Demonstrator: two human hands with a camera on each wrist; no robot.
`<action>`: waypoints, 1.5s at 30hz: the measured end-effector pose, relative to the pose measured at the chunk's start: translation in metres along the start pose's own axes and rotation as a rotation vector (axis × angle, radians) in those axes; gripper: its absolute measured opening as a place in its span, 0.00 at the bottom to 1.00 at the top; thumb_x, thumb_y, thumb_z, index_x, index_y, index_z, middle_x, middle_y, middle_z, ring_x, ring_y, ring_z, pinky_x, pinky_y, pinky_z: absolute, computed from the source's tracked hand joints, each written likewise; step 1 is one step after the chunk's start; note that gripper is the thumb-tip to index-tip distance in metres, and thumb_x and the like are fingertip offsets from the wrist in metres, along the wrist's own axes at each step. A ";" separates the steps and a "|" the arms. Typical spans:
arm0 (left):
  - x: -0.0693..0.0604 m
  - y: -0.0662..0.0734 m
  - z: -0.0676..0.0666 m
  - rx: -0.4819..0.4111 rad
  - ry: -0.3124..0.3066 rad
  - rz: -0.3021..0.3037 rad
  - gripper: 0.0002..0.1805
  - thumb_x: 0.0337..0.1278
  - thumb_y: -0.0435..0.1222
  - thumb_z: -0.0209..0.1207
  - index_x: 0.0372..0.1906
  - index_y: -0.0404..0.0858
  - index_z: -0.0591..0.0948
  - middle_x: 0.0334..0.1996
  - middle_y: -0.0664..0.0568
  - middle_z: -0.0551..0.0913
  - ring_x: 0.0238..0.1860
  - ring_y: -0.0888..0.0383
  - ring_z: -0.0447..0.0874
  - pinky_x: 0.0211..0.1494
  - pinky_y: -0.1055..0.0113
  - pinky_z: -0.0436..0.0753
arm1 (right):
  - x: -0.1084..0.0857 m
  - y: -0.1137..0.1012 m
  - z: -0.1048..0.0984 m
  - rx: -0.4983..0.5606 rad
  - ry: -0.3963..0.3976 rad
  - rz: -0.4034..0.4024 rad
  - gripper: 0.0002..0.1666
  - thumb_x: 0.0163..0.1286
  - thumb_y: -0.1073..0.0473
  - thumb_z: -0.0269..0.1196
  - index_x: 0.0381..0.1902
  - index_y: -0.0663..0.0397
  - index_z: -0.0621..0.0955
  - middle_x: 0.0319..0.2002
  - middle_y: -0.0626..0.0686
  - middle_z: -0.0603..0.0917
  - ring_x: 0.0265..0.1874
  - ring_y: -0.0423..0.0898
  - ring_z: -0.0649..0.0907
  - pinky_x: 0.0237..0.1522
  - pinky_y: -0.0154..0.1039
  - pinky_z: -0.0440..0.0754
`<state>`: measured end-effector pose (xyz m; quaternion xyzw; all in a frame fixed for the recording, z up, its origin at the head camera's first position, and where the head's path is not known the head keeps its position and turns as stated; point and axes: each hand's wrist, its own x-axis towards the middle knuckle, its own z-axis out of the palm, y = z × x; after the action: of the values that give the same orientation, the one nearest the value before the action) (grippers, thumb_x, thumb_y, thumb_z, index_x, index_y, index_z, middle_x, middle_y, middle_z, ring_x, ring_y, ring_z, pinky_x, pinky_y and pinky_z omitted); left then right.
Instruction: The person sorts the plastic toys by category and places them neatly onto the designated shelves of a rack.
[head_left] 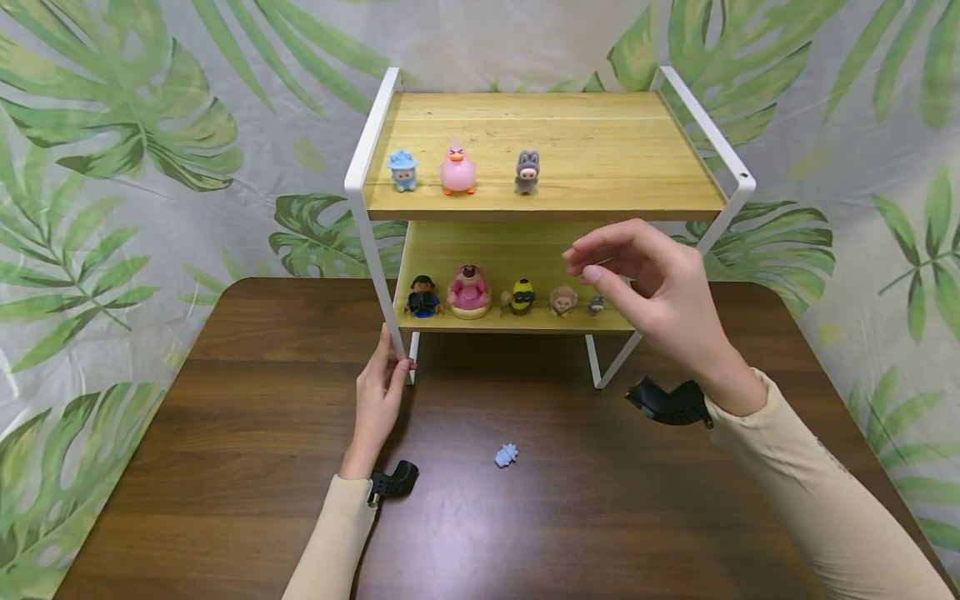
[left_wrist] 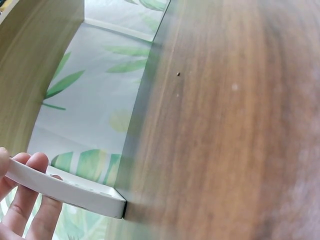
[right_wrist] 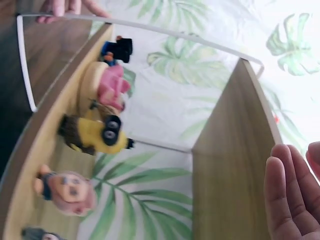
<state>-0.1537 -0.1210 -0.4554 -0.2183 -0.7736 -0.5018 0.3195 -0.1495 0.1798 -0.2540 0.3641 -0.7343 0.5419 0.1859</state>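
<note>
My left hand (head_left: 381, 392) holds the white front leg (left_wrist: 70, 192) of a two-tier shelf, fingers around the metal strip. My right hand (head_left: 652, 279) hovers before the shelf's right half, fingers bent and thumb near them, nothing visible between them. On the upper board (head_left: 600, 142) stand a light-blue figurine (head_left: 403, 171), a pink duck (head_left: 457, 171) and a grey figurine (head_left: 527, 173). The lower board bears a black-clad doll (head_left: 423, 296), a pink bear (head_left: 469, 292), a yellow figure with dark goggles (right_wrist: 102, 134), a lion figurine (right_wrist: 70, 192) and a small grey figurine (head_left: 596, 304).
A small pale-blue figurine (head_left: 506, 455) lies on the dark wooden table (head_left: 465, 533) before the shelf, between my forearms. Behind the shelf hangs a leaf-patterned cloth (head_left: 135, 108). The shelf's white side frame (head_left: 708, 125) rises above the upper board at the right.
</note>
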 end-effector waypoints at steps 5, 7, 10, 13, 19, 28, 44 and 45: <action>0.000 0.000 -0.001 0.000 -0.004 -0.013 0.52 0.56 0.14 0.54 0.74 0.64 0.53 0.30 0.32 0.77 0.29 0.39 0.81 0.31 0.63 0.82 | -0.008 0.006 0.004 0.011 -0.026 0.015 0.12 0.60 0.80 0.60 0.42 0.74 0.79 0.40 0.61 0.83 0.39 0.49 0.84 0.44 0.38 0.81; 0.000 0.000 -0.001 0.000 -0.004 -0.016 0.52 0.56 0.14 0.54 0.74 0.64 0.53 0.30 0.32 0.77 0.29 0.39 0.81 0.31 0.63 0.82 | -0.011 0.009 0.005 0.001 -0.034 0.018 0.11 0.60 0.79 0.61 0.42 0.73 0.79 0.40 0.61 0.83 0.38 0.49 0.84 0.44 0.38 0.81; 0.000 0.000 -0.001 0.003 -0.003 -0.016 0.52 0.56 0.14 0.54 0.74 0.64 0.53 0.30 0.32 0.77 0.29 0.39 0.82 0.30 0.60 0.82 | -0.016 0.012 0.008 -0.002 -0.056 0.021 0.11 0.61 0.78 0.61 0.43 0.70 0.80 0.39 0.61 0.83 0.38 0.49 0.84 0.44 0.38 0.81; 0.000 0.001 -0.001 0.002 -0.002 -0.013 0.53 0.56 0.14 0.54 0.74 0.64 0.53 0.30 0.32 0.77 0.29 0.38 0.82 0.29 0.55 0.82 | -0.022 0.016 0.011 0.002 -0.078 0.024 0.12 0.61 0.78 0.61 0.43 0.68 0.80 0.39 0.59 0.83 0.39 0.47 0.84 0.43 0.37 0.81; 0.000 0.001 0.000 -0.012 -0.005 -0.011 0.53 0.56 0.14 0.53 0.74 0.65 0.53 0.30 0.31 0.77 0.29 0.37 0.81 0.28 0.47 0.80 | -0.036 0.026 0.020 0.019 -0.108 0.045 0.18 0.57 0.83 0.60 0.44 0.66 0.81 0.40 0.57 0.84 0.40 0.46 0.83 0.41 0.35 0.81; 0.000 0.000 0.000 -0.013 -0.011 -0.014 0.53 0.56 0.14 0.53 0.74 0.66 0.52 0.31 0.31 0.76 0.29 0.37 0.81 0.28 0.45 0.80 | -0.056 0.044 0.033 0.057 -0.167 0.073 0.18 0.60 0.80 0.61 0.46 0.63 0.81 0.41 0.56 0.84 0.38 0.47 0.83 0.39 0.35 0.81; 0.000 0.001 -0.001 -0.018 -0.013 -0.017 0.53 0.56 0.14 0.54 0.74 0.66 0.52 0.31 0.32 0.76 0.29 0.37 0.81 0.29 0.45 0.80 | -0.088 0.068 0.054 0.030 -0.251 0.150 0.15 0.63 0.74 0.62 0.47 0.58 0.81 0.41 0.51 0.84 0.37 0.48 0.83 0.40 0.37 0.81; 0.000 0.001 -0.001 -0.016 -0.013 -0.017 0.53 0.56 0.14 0.54 0.74 0.66 0.52 0.31 0.32 0.76 0.29 0.37 0.81 0.29 0.45 0.80 | -0.091 0.070 0.055 0.029 -0.254 0.155 0.15 0.63 0.74 0.62 0.47 0.58 0.81 0.41 0.51 0.84 0.37 0.48 0.83 0.40 0.37 0.81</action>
<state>-0.1532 -0.1213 -0.4550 -0.2174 -0.7734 -0.5095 0.3083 -0.1341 0.1692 -0.3801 0.3747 -0.7698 0.5149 0.0437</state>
